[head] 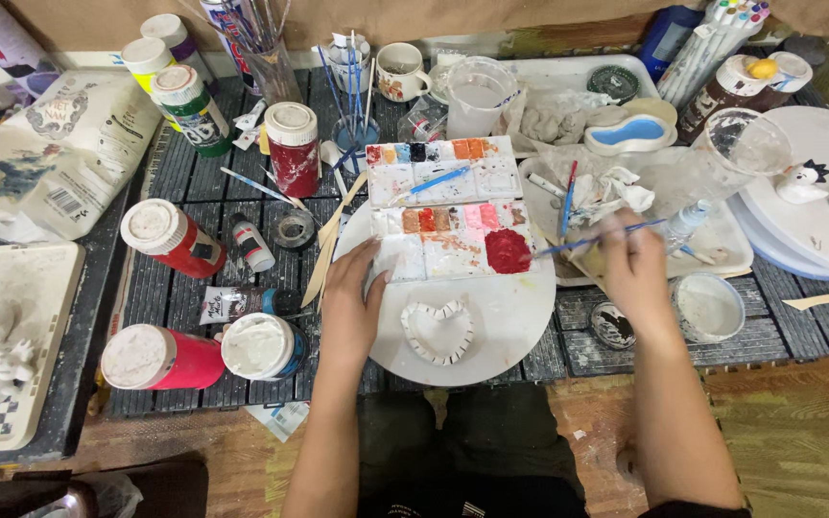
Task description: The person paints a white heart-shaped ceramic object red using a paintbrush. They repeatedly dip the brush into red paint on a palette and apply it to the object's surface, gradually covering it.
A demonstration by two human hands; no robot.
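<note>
My right hand [633, 273] holds a thin blue-handled paintbrush [595, 236]; its tip points left at the red paint well of a white palette [453, 240]. My left hand [352, 302] rests flat on the left rim of a round white plate [515, 321], fingers touching the palette's edge. A white heart-shaped clay dish [438, 331] lies on the plate between my hands. A second palette [438, 171] with a blue brush lying on it sits just behind.
Red-and-white paint bottles [165, 238] and a white tub [259, 347] stand at left. Brush cups [352, 91], a mug [400, 72] and a measuring jug [477, 96] line the back. At right are trays with crumpled tissue [606, 192], a small cup [709, 307] and stacked plates with figurines [817, 192].
</note>
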